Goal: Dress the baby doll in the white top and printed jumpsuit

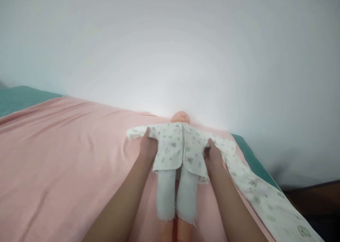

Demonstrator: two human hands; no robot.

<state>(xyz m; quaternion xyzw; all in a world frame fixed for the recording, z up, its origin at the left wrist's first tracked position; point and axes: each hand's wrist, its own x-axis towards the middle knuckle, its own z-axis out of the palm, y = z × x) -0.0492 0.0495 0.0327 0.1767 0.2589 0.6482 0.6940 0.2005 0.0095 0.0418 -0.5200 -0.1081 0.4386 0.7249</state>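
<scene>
A baby doll (181, 117) lies on its back, its head toward the wall. It wears a white printed baby jacket (170, 148) whose front edges meet down the middle, with both sleeves spread sideways. White cloth covers the upper legs, and bare lower legs show below. My left hand (148, 145) is closed on the sleeve at the left, thumb on top and fingers mostly hidden underneath. At the other sleeve, my right hand (213, 155) grips near the armpit, its thumb against the fabric. Whether the doll's arms fill the sleeves, I cannot tell.
A pink sheet (79, 164) with soft folds lies under the doll. Matching printed white cloth (268, 196) stretches along the right edge. Green fabric (29, 98) shows at both far corners. A pale wall (170, 51) stands directly behind, and a dark brown surface (316, 199) is at lower right.
</scene>
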